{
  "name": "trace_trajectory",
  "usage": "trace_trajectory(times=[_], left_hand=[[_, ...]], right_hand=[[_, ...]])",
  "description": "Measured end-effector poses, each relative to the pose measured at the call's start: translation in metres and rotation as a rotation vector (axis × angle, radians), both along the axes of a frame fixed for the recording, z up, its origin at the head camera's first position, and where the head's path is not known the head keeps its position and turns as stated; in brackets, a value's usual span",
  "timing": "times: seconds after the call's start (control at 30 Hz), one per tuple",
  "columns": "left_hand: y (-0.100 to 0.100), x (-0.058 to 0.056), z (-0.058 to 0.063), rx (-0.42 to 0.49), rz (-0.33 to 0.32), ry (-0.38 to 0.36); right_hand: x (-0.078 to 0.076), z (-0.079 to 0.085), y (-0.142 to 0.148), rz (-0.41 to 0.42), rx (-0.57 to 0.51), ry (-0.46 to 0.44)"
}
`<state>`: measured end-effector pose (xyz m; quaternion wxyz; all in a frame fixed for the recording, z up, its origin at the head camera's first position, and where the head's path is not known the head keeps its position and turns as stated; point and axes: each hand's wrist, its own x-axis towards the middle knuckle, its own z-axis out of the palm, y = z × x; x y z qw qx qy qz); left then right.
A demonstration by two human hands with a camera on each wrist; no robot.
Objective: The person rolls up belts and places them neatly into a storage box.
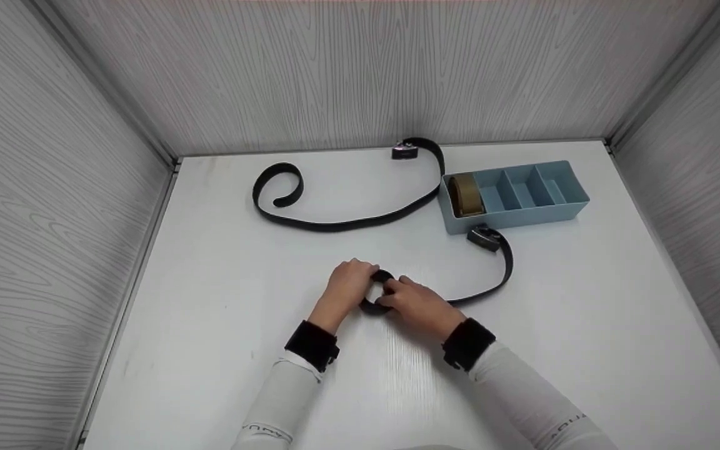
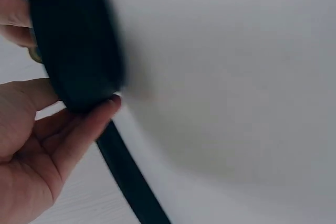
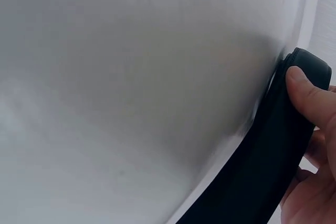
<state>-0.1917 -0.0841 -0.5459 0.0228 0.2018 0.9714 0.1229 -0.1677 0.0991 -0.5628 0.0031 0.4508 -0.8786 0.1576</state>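
Note:
A black belt [image 1: 482, 295] is partly rolled into a loose coil [image 2: 76, 40] between the two hands, low over the white tabletop. My left hand [image 1: 349, 282] holds the coil's left side, its thumb and fingertips pinching the strap's edges in the left wrist view. From the other side, my right hand [image 1: 421, 306] grips the coil, with the thumb [image 3: 304, 85] pressed on the strap in the right wrist view. The unrolled length curves away rightward to a dark buckle [image 1: 484, 239] near the blue box. Palms and some fingers are hidden in the head view.
A second black belt [image 1: 335, 226] lies stretched out behind the hands, one end curled, its buckle [image 1: 405, 151] near the back wall. The blue divided box [image 1: 522, 217] stands back right, with a rolled brown belt [image 1: 471, 195] in its leftmost compartment. Wood-grained panels enclose the table [image 1: 210, 300].

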Motion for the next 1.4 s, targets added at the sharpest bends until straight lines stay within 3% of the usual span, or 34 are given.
trace_trajectory(times=[0.1, 0.27, 0.53, 0.73, 0.97, 1.23, 1.4], left_hand=[[0.004, 0.003, 0.003, 0.007, 0.032, -0.027], [0.005, 0.007, 0.004, -0.019, 0.079, -0.013], [0.000, 0.012, 0.004, -0.002, 0.049, -0.007], [-0.002, 0.016, 0.005, 0.064, 0.057, -0.078], [0.001, 0.016, 0.007, 0.034, 0.050, -0.113], [-0.002, 0.007, 0.003, -0.041, -0.032, -0.041], [-0.005, 0.003, 0.000, 0.017, -0.118, -0.053]], right_hand=[[0.000, 0.000, -0.002, -0.014, 0.002, -0.022], [0.000, -0.001, -0.006, -0.029, -0.008, -0.019], [0.001, 0.000, -0.010, -0.054, 0.000, 0.017], [0.002, 0.001, -0.012, -0.083, 0.010, 0.032], [0.004, 0.000, -0.012, -0.083, -0.013, 0.074], [-0.004, -0.001, 0.003, 0.003, -0.019, 0.000], [-0.008, 0.001, 0.007, 0.038, -0.013, 0.023]])
